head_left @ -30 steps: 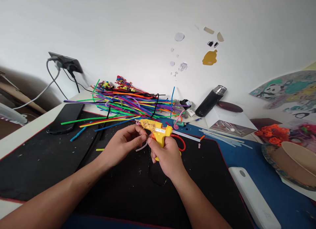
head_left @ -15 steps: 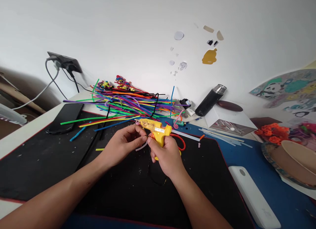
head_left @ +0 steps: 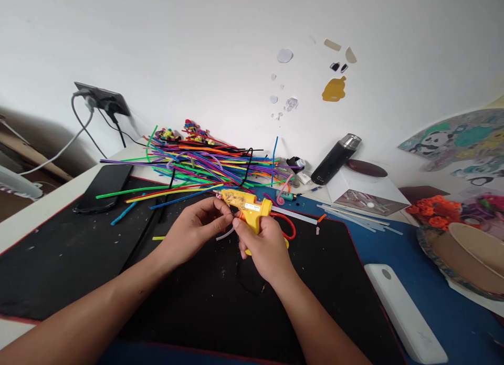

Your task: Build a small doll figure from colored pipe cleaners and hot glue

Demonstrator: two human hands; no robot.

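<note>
Right hand (head_left: 268,249) wrapped round the handle of a yellow glue gun (head_left: 255,218), fingers curled in on the grip, thumb forward along it. Gun sits above the middle of the black mat (head_left: 189,302), nose to the left, barrel scuffed and stained. Left hand (head_left: 192,231) at the front of the gun, just beside the barrel; thumb and forefinger drawn narrow, tips nearly meeting the right thumb. Whatever lies between those left tips is too small to make out; cannot tell if they grip it. Small pink piece (head_left: 219,196) near the nozzle, contact unclear. Pale strip (head_left: 224,234) just below the left fingertips.

Behind the gun: a clear glue stick (head_left: 297,215) slanting right, and a red loop (head_left: 294,231) partly hidden by the right hand. Beyond both hands, a loose heap of coloured pipe cleaners (head_left: 212,163), some reaching over the mat. Phone (head_left: 104,186) at the mat's far left. To the right, a black flask (head_left: 334,163) leaning by a white box (head_left: 338,189); more glue sticks (head_left: 354,218) lie in front of the box, on blue.
</note>
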